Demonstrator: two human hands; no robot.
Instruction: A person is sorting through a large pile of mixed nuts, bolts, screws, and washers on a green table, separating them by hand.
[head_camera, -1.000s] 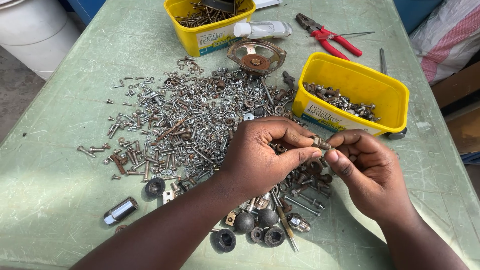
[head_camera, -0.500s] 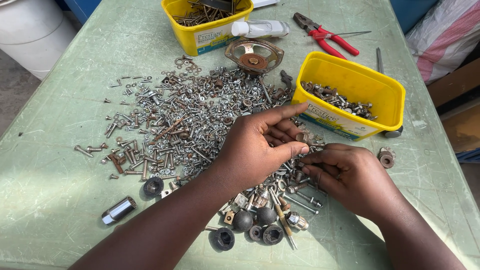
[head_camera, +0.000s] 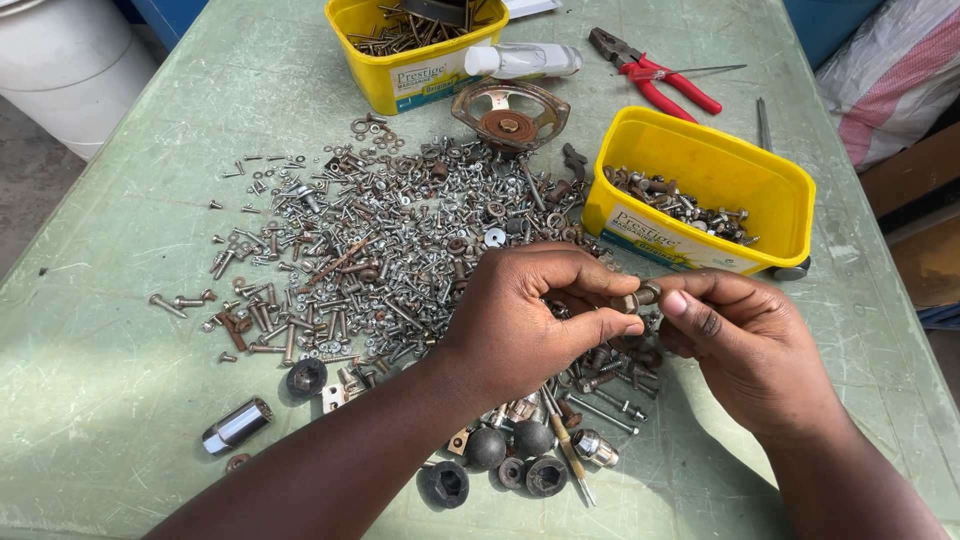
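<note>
Pinching a small dull-metal bolt with a nut on it (head_camera: 640, 297), my left hand (head_camera: 530, 315) and right hand (head_camera: 745, 345) meet just above the pale green worktable (head_camera: 130, 330). My left thumb and curled fingers close around one end of the fastener; my right thumb and forefinger grip the other end, so both hands are shut tight on the same piece. It sits between the fingertips, over the near edge of a wide scattered heap of silver and rusty screws, nuts and washers (head_camera: 390, 235).

Just beyond my hands stands a yellow rectangular plastic tub holding sorted hardware (head_camera: 700, 195). A second yellow tub of screws (head_camera: 415, 45) stands at the far edge of the table, with a round rusty metal speaker frame (head_camera: 510, 112) between the tubs. Red-handled pliers (head_camera: 655, 72) lie well apart at the far right. Near my left forearm lie several round black rubber feet (head_camera: 510, 455) and a shiny chrome socket (head_camera: 237, 425).
</note>
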